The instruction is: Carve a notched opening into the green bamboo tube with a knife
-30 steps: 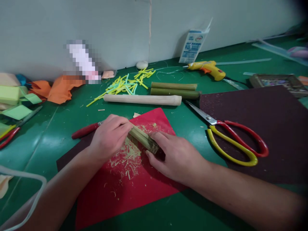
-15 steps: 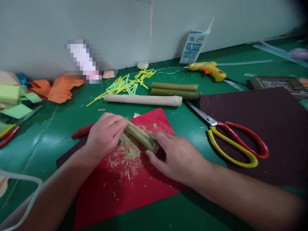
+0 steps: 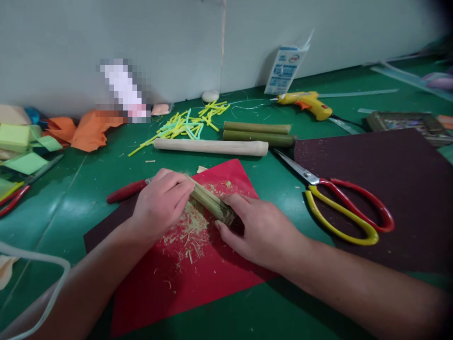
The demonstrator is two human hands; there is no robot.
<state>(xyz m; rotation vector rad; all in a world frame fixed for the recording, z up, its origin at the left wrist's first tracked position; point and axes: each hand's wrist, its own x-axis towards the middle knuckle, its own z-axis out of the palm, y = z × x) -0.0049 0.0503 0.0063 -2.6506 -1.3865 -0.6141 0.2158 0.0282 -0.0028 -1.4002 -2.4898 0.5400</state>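
Note:
A greenish split bamboo piece (image 3: pixel 208 200) slants over a red sheet (image 3: pixel 170 300) strewn with pale shavings (image 3: pixel 193 236). My right hand (image 3: pixel 253 222) grips its near end between thumb and fingers. Closed over its far end is my left hand (image 3: pixel 164 198), palm down; whether anything lies between that palm and the bamboo is hidden. Beside my left hand lies a tool with a red handle (image 3: pixel 125 192), its metal part mostly covered by the hand. A dark sheet (image 3: pixel 106 217) shows under my left forearm.
Behind the hands lie a pale peeled bamboo stick (image 3: pixel 212 147), two green bamboo pieces (image 3: pixel 256 137) and cut yellow straws (image 3: pixel 177 125). At right are scissors (image 3: pixel 339 208) on a dark brown sheet (image 3: pixel 375 165), with a yellow glue gun (image 3: pixel 311 104) beyond. Folded papers (image 3: pixel 28 141) sit left.
My left hand has slid a little to the right along the bamboo, uncovering more of the red-handled tool. My right hand holds its place.

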